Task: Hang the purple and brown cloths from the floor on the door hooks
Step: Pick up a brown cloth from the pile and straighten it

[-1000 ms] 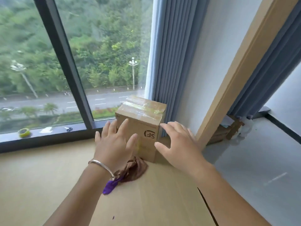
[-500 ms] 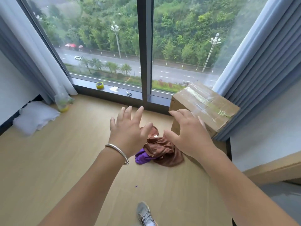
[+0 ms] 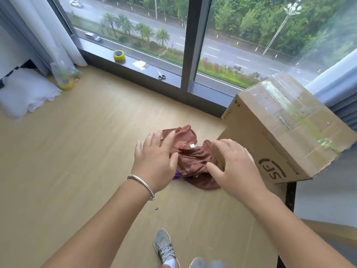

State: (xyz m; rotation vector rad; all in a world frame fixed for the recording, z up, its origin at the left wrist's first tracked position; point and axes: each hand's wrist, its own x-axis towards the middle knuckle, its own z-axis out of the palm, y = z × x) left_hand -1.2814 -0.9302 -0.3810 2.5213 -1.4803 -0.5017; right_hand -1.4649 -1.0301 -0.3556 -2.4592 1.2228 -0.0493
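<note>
Now both hands sit lower over the pile than half a second back. Left hand (image 3: 154, 163) and right hand (image 3: 234, 167) are spread, fingers relaxed, gripping nothing. Brown cloth (image 3: 193, 157) lies crumpled on the floor (image 3: 77, 151) beside the cardboard box (image 3: 280, 136); purple cloth (image 3: 176, 176) peeks from under it. Pickup looks imminent, nothing lifted yet. No door hooks in view.

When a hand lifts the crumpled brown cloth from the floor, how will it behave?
The crumpled brown cloth lies in soft folds, so it will probably hang limp and unfold. It looks thin, so likely light. The purple cloth peeks from beneath it and may be dragged along or drop away.
</note>
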